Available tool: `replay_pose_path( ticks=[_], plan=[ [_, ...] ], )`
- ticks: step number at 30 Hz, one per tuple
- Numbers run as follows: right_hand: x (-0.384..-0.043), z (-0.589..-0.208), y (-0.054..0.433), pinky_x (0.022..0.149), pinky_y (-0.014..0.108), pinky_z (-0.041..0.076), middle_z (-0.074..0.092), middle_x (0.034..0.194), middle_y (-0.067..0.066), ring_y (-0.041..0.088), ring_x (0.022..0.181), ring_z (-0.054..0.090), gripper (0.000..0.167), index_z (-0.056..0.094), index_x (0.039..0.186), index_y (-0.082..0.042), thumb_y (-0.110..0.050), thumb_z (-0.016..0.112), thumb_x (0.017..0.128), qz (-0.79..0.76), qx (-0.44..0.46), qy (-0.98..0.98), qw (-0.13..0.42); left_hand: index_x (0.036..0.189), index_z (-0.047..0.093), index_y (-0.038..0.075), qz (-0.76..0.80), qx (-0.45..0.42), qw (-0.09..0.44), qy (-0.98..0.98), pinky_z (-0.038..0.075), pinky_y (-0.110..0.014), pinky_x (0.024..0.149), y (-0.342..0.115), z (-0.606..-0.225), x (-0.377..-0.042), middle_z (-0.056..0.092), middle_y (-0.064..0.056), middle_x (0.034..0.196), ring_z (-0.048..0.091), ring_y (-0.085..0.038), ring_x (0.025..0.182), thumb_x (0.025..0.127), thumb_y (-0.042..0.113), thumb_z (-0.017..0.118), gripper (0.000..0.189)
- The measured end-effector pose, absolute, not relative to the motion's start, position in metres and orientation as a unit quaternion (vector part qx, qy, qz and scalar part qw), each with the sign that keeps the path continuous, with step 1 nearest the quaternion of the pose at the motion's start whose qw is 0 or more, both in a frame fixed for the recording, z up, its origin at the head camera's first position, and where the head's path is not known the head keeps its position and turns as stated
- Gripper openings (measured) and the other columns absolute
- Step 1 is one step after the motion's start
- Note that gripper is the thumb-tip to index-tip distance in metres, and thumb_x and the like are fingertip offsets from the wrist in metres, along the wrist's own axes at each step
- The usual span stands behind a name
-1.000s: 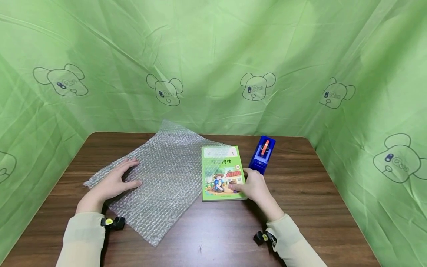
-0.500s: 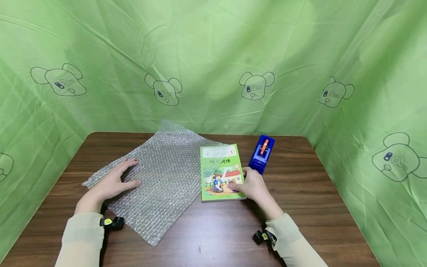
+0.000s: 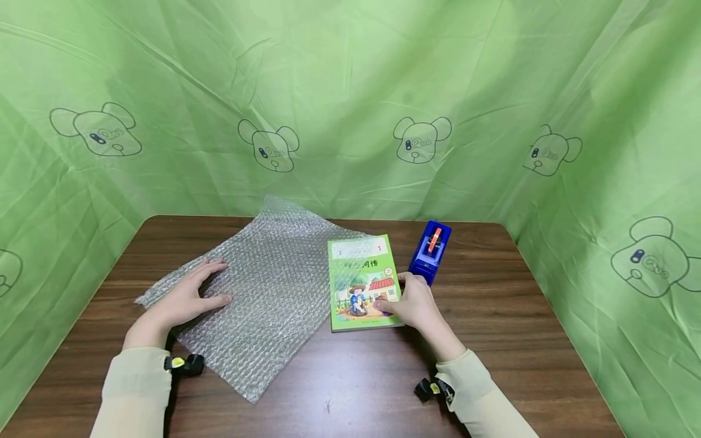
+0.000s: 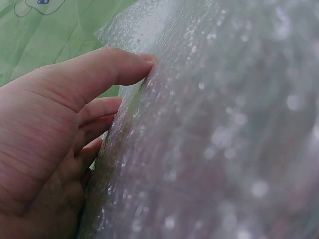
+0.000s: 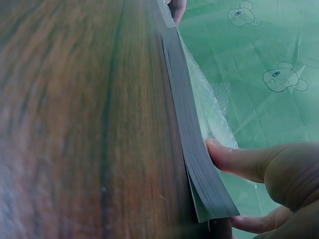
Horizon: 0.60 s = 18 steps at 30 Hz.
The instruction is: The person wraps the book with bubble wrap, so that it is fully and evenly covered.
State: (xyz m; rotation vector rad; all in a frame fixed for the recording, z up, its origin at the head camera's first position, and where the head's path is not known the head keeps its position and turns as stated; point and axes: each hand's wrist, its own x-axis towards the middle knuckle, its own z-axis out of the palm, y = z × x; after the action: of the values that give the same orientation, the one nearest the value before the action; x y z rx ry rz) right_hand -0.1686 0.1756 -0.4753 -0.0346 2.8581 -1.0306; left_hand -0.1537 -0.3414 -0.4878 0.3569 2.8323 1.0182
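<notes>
On the left, a sheet of clear bubble wrap lies spread over the wooden table. My left hand rests on its left part, fingers and thumb extended and spread apart. One corner of the wrap overlaps the top of a green picture-cover paperback book. My right hand pinches the book's right edge, thumb on the front cover and fingers at the side, partly hidden. In the right wrist view, the page block bends slightly near the thumb, and some back sheets stand a little apart.
A blue tape dispenser with an orange wheel stands just beyond the right hand. Green cloth printed with bear heads hangs behind the table and along both sides. Black wrist cameras sit at both cuffs.
</notes>
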Motion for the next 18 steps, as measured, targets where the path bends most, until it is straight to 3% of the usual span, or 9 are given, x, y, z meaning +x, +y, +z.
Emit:
replay_pose_path(
  ticks=[6,13,18],
  plan=[
    [-0.1693,-0.4746,0.1776,0.111,0.060,0.050,0.065,0.133,0.029,0.045,0.129,0.059,0.086,0.062,0.139,0.009,-0.033,0.103,0.076,-0.352,-0.015,0.935,0.047,0.163,0.043,0.001,0.334,0.118,0.055,0.933,0.018,-0.084,0.121,-0.3413,-0.4877,-0.1536,0.031,-0.032,0.172,0.010,-0.059,0.162,0.096,0.037,0.086,0.088],
    [-0.1704,-0.4757,0.1780,0.093,0.048,0.058,0.073,0.115,0.014,0.028,0.102,0.069,0.083,0.060,0.137,0.006,-0.026,0.104,0.075,-0.385,-0.008,0.922,0.041,0.163,0.044,0.001,0.334,0.119,0.054,0.933,0.018,-0.084,0.121,-0.3416,-0.4879,-0.1542,0.032,-0.032,0.172,0.011,-0.059,0.162,0.095,0.037,0.087,0.088],
    [-0.1696,-0.4736,0.1773,0.087,0.044,0.059,0.073,0.112,0.011,0.025,0.097,0.069,0.094,0.052,0.150,0.002,-0.025,0.104,0.076,-0.398,-0.003,0.916,0.055,0.164,0.043,0.000,0.333,0.120,0.055,0.934,0.018,-0.083,0.121,-0.3419,-0.4884,-0.1552,0.032,-0.031,0.172,0.011,-0.059,0.162,0.095,0.037,0.087,0.089]
  ],
)
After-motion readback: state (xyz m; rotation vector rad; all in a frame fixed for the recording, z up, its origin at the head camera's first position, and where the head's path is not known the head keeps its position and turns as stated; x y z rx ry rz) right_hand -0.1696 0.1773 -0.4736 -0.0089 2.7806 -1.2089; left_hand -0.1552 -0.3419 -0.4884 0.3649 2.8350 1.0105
